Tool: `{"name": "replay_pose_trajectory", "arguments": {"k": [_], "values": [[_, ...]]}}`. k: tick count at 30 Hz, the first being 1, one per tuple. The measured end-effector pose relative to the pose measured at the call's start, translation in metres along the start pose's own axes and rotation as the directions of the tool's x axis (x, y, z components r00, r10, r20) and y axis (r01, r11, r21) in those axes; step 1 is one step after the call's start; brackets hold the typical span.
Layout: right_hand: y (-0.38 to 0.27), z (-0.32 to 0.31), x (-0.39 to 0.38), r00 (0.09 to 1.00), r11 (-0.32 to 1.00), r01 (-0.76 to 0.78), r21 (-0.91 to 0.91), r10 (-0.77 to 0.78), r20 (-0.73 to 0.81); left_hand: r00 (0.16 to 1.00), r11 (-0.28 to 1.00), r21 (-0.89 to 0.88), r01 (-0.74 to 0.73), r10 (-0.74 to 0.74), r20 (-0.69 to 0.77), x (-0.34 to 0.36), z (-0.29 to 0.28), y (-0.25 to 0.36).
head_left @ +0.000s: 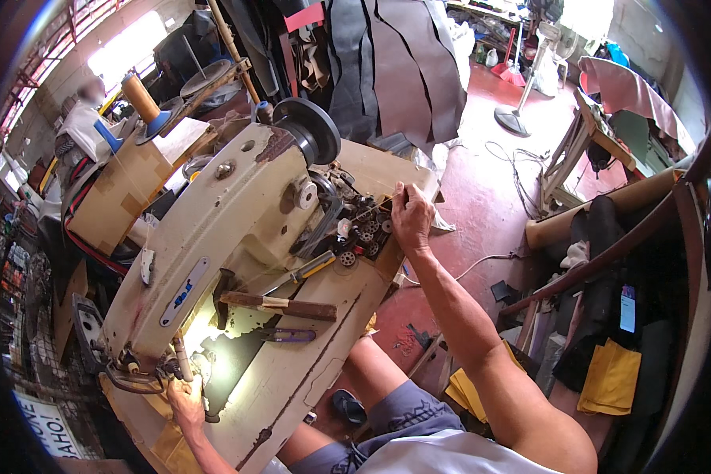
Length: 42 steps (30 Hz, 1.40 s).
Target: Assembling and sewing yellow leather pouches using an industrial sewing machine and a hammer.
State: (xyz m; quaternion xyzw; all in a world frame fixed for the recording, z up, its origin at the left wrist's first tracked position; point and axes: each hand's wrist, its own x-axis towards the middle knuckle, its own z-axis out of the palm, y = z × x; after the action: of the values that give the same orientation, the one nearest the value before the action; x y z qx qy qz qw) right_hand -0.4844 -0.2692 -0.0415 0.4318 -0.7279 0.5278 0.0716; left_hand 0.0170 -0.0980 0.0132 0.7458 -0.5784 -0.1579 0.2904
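A cream sewing machine (205, 205) stands on a worn table, its lamp lighting the needle area. At the needle end, my left hand (186, 404) has its fingers closed beside the presser foot; what they pinch is too small to make out. My right hand (412, 217) is raised at the table's right edge, fingers pinched together. A thin yellowish thread seems to run to its fingertips. Just left of that hand lies a heap of metal bobbins (363, 235). A hammer (280, 306), purple-handled thread snips (288, 335) and a yellow-handled tool (312, 267) rest beside the machine arm.
The black handwheel (314, 130) juts from the machine's far end. Behind it stand an orange thread cone (141, 99) and a cardboard box (130, 189). Leather sheets (411, 75) hang at the back. To the right, a rack holds rolls and yellow pieces (611, 378). Cables cross the red floor.
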Motion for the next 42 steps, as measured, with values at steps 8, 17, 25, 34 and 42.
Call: {"name": "replay_pose_trajectory", "arguments": {"k": [8,17,25,34,42], "values": [[0.000,0.001,-0.001,1.000,1.000,0.007,0.009,-0.007,-0.021,1.000,0.999,0.024,-0.021,0.021,-0.015,-0.001,0.001,-0.004],[0.006,0.003,-0.006,0.995,0.995,0.085,0.047,-0.082,-0.048,1.000,0.999,0.035,-0.009,0.009,-0.014,-0.002,0.000,0.012],[-0.001,-0.002,-0.007,0.990,0.991,0.129,0.037,-0.127,-0.063,0.985,0.985,0.093,-0.143,0.150,-0.080,0.001,0.003,-0.003],[-0.001,-0.001,-0.004,0.997,0.997,0.068,0.021,-0.068,-0.033,0.999,0.998,0.052,0.026,-0.028,0.039,0.000,-0.001,-0.002],[-0.001,0.002,0.000,0.999,1.000,0.030,0.000,-0.030,-0.024,0.994,0.996,-0.029,0.088,-0.086,0.062,-0.003,-0.004,0.021]]}}
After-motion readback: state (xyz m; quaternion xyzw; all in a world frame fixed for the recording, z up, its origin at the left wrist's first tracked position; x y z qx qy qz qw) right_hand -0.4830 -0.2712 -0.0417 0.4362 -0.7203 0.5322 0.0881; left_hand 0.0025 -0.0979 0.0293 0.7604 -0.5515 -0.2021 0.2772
